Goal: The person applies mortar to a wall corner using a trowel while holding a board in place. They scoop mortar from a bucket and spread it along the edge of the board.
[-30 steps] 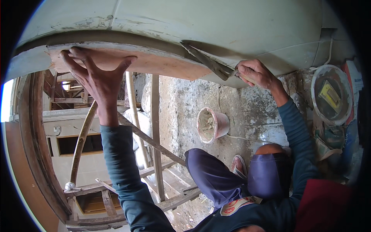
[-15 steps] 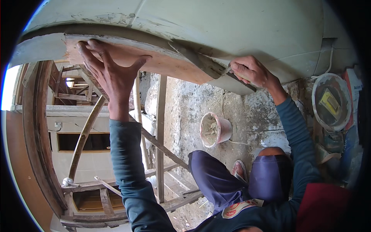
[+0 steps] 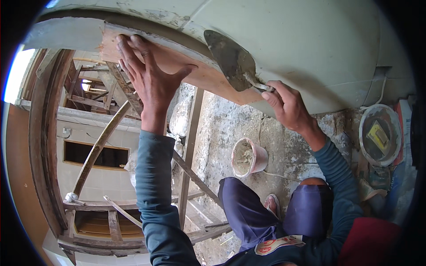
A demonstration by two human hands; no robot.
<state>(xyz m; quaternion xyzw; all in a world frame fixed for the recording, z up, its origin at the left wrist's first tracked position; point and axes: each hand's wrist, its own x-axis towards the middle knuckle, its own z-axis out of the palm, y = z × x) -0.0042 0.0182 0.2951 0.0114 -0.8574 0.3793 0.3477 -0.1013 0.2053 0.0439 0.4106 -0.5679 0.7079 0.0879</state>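
My left hand (image 3: pixel 153 84) presses against a reddish-brown wooden board (image 3: pixel 202 79), fingers spread with the tips near its upper edge. The board lies along the edge of a pale tiled ledge (image 3: pixel 301 48); a strip of grey mortar (image 3: pixel 133 23) runs behind it. My right hand (image 3: pixel 290 106) is closed round the handle of a pointed trowel (image 3: pixel 228 57). Its broad grey-brown blade is tilted over the board's right part, with wet smears near the handle; the blade hides some of the board's edge.
Below the ledge stands a pinkish bucket (image 3: pixel 259 162) with mortar inside. To the right, a round tub (image 3: pixel 397 133) holds a yellow float (image 3: pixel 378 136). Timber posts and a pole (image 3: pixel 100 153) cross the left side above a drop. A rough, stained floor (image 3: pixel 213 128) lies below.
My right hand has lifted the trowel from along the board's edge, so the blade now shows its broad face. The view has shifted; my left hand stays against the board.
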